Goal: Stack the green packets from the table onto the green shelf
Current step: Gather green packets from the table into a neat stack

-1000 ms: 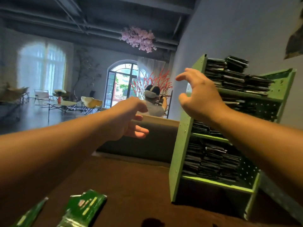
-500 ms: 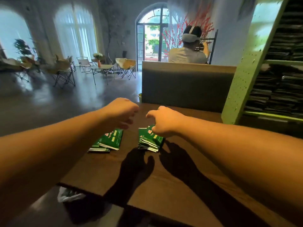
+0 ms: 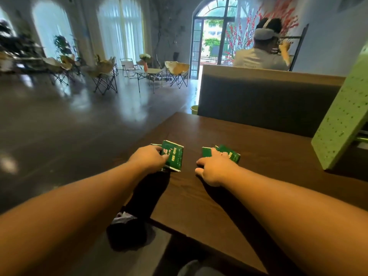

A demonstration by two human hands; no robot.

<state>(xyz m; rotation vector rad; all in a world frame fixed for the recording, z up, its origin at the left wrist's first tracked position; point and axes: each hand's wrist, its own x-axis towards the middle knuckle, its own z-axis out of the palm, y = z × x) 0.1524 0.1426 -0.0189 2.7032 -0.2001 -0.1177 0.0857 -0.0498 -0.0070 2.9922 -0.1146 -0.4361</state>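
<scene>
Two small piles of green packets lie on the dark wooden table (image 3: 258,160). My left hand (image 3: 148,158) covers the near side of the left pile (image 3: 175,156), its fingers curled round the packets' edge. My right hand (image 3: 216,168) lies over the right pile (image 3: 229,154), thumb at the near edge and fingers curled on the packets. Most of the right pile is hidden under that hand. Only the pegboard side panel of the green shelf (image 3: 342,120) shows, at the right edge.
A grey-backed bench (image 3: 264,100) lines the table's far side, and a person (image 3: 260,56) sits beyond it facing away. The table's left edge drops to the floor, where a dark bin with a white liner (image 3: 125,230) stands. Folding chairs and a small table (image 3: 147,74) stand far left.
Both hands came down from the shelf to the table. The left hand, hovering half a second ago, now lies on the left pile. The right hand has settled lower over the right pile.
</scene>
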